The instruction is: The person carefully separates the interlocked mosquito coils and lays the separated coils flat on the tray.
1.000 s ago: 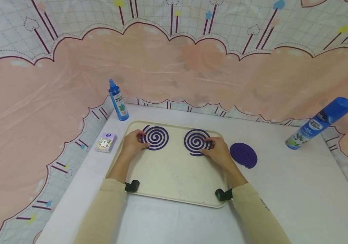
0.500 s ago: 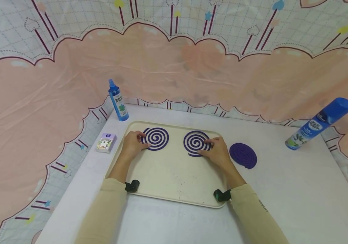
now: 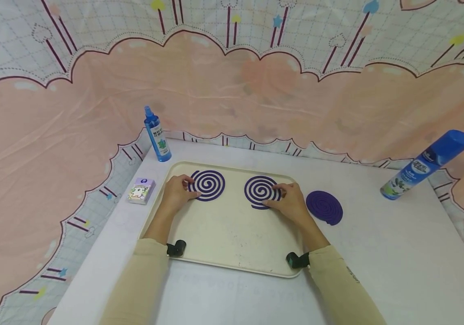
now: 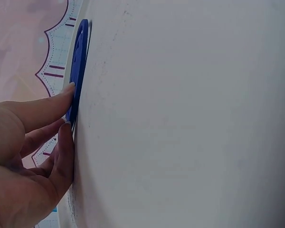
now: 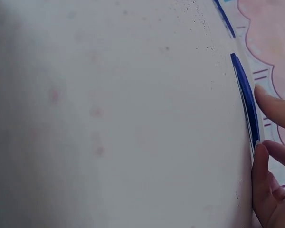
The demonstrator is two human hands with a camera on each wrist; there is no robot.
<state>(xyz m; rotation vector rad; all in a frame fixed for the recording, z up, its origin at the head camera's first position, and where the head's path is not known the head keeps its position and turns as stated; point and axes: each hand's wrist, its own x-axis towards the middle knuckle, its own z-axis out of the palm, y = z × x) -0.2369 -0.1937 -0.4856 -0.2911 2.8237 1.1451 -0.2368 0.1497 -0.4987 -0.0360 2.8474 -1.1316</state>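
Observation:
Two purple mosquito coils lie flat at the back of a cream tray (image 3: pixel 232 243), a gap between them. My left hand (image 3: pixel 176 192) has its thumb and fingertips at the outer left edge of the left mosquito coil (image 3: pixel 207 185), pinching it. On the other side, my right hand (image 3: pixel 290 198) pinches the right edge of the right mosquito coil (image 3: pixel 262 193). From the left wrist view that coil (image 4: pixel 80 61) appears edge-on, close over the tray; the right wrist view shows its counterpart coil (image 5: pixel 247 95) likewise. Fingertips cover part of each rim.
Right of the tray, on the white table (image 3: pixel 362 253), lies a tightly wound purple coil (image 3: pixel 324 207). A blue spray bottle (image 3: pixel 158 135) stands at the back left, above a small lilac box (image 3: pixel 141 190). A blue aerosol can (image 3: pixel 424 164) stands at right.
The right coil has shifted slightly toward the person and to the left with the right hand. The left coil has settled slightly lower on the tray. Both hands keep their hold.

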